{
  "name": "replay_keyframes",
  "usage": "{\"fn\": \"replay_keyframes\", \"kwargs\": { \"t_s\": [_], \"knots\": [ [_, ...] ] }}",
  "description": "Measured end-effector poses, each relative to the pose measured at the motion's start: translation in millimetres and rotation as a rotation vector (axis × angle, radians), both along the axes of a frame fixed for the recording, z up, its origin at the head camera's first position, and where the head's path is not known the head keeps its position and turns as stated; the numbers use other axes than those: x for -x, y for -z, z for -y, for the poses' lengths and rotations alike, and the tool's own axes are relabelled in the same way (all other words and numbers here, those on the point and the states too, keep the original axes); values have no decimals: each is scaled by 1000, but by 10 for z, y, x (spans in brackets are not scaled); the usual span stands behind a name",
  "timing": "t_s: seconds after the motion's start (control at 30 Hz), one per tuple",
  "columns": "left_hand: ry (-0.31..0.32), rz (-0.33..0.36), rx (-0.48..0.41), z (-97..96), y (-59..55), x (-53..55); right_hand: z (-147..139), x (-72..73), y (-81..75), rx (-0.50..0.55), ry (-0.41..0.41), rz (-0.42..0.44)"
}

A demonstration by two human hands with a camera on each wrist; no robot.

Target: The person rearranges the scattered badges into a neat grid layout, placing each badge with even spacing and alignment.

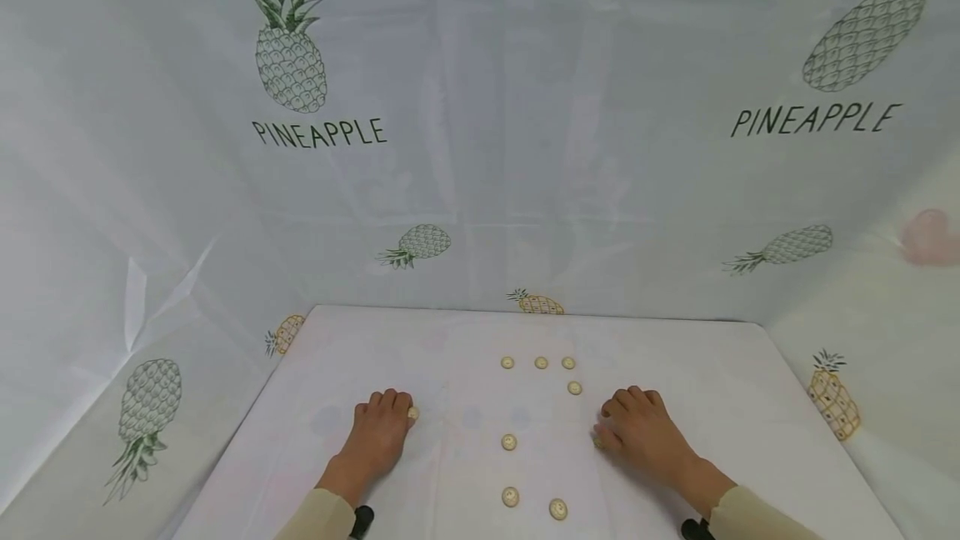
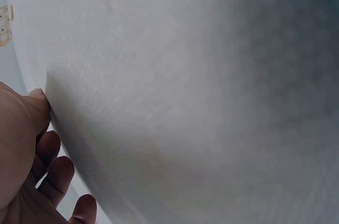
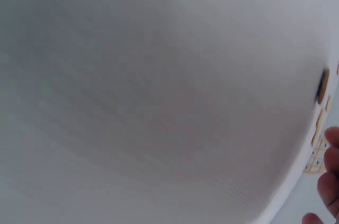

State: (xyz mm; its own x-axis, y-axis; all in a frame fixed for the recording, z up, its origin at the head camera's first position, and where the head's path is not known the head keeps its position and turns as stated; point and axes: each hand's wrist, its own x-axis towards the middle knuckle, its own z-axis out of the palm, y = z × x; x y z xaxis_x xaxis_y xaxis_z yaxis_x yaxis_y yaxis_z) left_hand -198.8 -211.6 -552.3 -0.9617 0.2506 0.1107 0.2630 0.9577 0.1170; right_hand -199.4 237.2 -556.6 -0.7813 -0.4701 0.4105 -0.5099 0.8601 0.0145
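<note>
My left hand (image 1: pixel 381 432) is low over the left part of the white table, its fingers bent down. It pinches a small round tan disc (image 1: pixel 413 412), which shows at its inner edge. In the left wrist view the left thumb (image 2: pixel 37 110) meets the cloth and hides the disc. Across the table, my right hand (image 1: pixel 643 433) is spread a little, index finger and thumb apart. Under its thumb tip another tan disc (image 1: pixel 597 442) is partly covered. The right wrist view catches only bent right fingertips (image 3: pixel 329 187) near the frame's edge.
Several more tan discs lie between the hands: a far row with a disc (image 1: pixel 542 362) in its middle, a single disc (image 1: pixel 509 442) centrally, and a near disc (image 1: pixel 558 509). White cloth covers the table (image 1: pixel 465 332). A pineapple-print curtain (image 1: pixel 525 148) hangs behind and around it.
</note>
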Motion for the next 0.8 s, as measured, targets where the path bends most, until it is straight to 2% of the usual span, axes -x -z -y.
{"fn": "replay_keyframes", "kwargs": {
  "t_s": [0.2,0.47,0.67,0.8],
  "knots": [
    [1,-2,-9,6,27,4,-11,-119,75,-83,6,8],
    [-13,16,-8,5,35,9,26,-110,116,-27,-106,-57],
    [3,-3,-15,-8,19,-5,45,-137,61,-30,-29,8],
    [6,-20,-3,-1,29,-2,48,-130,46,-13,-40,32]
  ]
}}
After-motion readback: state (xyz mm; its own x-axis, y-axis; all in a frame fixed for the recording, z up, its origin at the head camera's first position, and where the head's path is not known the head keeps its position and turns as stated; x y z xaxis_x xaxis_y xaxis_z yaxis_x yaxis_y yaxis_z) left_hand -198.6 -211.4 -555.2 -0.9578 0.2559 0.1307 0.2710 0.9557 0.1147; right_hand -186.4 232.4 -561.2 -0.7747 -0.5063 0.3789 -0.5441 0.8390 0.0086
